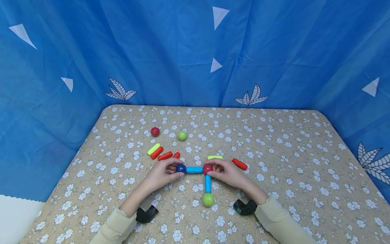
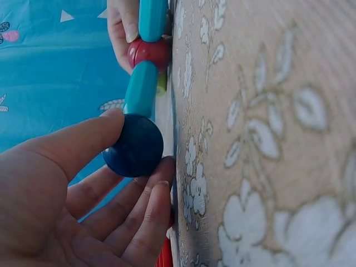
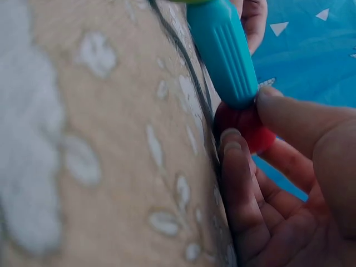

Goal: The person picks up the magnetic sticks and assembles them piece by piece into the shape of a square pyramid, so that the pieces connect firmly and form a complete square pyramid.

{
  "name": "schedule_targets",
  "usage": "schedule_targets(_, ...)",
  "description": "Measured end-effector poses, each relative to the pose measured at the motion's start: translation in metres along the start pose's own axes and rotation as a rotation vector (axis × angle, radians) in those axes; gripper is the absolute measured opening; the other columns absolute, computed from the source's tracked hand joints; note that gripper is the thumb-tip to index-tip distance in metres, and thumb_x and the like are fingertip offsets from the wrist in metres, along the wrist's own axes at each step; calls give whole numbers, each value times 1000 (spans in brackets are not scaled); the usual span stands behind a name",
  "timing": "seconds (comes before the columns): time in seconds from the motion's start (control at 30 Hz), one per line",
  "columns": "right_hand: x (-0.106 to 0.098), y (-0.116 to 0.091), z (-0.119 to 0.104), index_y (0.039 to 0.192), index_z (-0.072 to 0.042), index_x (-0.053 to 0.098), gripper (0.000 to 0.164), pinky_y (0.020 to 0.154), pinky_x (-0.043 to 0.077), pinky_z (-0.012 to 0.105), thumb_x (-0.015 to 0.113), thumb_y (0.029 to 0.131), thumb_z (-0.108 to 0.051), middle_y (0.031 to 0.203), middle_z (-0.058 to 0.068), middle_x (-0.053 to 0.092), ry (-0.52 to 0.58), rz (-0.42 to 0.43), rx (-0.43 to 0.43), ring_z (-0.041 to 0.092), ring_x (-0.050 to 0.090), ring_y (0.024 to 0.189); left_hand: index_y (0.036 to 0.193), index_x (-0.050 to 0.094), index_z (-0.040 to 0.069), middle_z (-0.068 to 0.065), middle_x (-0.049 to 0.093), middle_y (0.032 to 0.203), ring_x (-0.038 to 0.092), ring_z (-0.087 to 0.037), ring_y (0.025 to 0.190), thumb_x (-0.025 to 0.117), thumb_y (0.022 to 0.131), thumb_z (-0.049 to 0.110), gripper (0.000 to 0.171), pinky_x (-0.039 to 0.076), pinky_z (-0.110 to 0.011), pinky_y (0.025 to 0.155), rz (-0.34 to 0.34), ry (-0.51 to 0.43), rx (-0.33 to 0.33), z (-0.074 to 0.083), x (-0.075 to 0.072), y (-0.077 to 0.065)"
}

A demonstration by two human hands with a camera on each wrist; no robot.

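Observation:
My left hand (image 1: 163, 173) pinches a dark blue ball (image 2: 133, 146) between thumb and fingers. A light blue rod (image 1: 194, 169) runs from that ball to a red ball (image 1: 208, 168), which my right hand (image 1: 226, 171) grips with thumb and fingers. From the red ball a second light blue rod (image 3: 222, 53) extends toward the near side, ending in a green ball (image 1: 208, 200). Together the rods and balls form an L-shaped chain close over the table. In the left wrist view, the first rod (image 2: 141, 88) meets both balls end to end.
A loose red ball (image 1: 155, 131) and a green ball (image 1: 182, 136) lie farther back. Red rods (image 1: 165, 156) and a yellow-green rod (image 1: 153, 149) lie beyond my left hand. Past my right hand are another yellow-green rod (image 1: 215, 157) and a red rod (image 1: 239, 164). A flowered cloth (image 1: 289, 162) covers the table.

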State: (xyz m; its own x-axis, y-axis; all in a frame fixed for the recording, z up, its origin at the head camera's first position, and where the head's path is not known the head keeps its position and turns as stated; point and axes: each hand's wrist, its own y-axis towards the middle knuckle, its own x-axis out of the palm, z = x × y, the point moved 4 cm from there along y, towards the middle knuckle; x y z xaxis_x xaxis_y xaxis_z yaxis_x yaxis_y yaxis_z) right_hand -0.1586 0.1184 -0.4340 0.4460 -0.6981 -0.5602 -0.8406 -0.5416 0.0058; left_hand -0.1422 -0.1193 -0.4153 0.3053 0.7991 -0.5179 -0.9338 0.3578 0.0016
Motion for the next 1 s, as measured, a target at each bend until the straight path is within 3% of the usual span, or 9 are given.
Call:
schedule_targets(0.4, -4, -3, -5, 111, -12, 63, 26, 68, 51, 28, 69, 86, -19, 91, -4, 58, 46, -122, -17, 14, 56, 76, 113, 63, 3, -3, 62, 93, 60, -15, 81, 75, 80, 13, 37, 52, -23, 71, -15, 19, 28, -2, 3, 0)
schedule_targets(0.63, -3, -4, -6, 106, -12, 65, 18, 64, 51, 27, 67, 88, -17, 88, -6, 60, 25, -217, -62, 12, 55, 70, 115, 63, 2, 0, 62, 88, 59, -12, 76, 74, 81, 7, 36, 52, -23, 68, 7, 40, 58, -1, 7, 1)
schedule_targets(0.87, -3, -5, -7, 101, -17, 67, 17, 63, 49, 26, 69, 87, -25, 82, -8, 58, -7, -250, -107, 10, 54, 69, 118, 63, 6, 3, 61, 85, 59, -10, 74, 73, 82, 9, 37, 52, -21, 67, 0, 81, 55, 3, 12, 8)
schedule_targets(1.0, -3, -7, -8, 99, -17, 71, 16, 64, 48, 25, 69, 87, -27, 86, -10, 59, -10, -273, -171, 9, 54, 73, 120, 63, 7, 1, 62, 92, 58, -9, 75, 72, 83, 10, 37, 51, -22, 67, -35, 119, 80, 8, 15, 16)
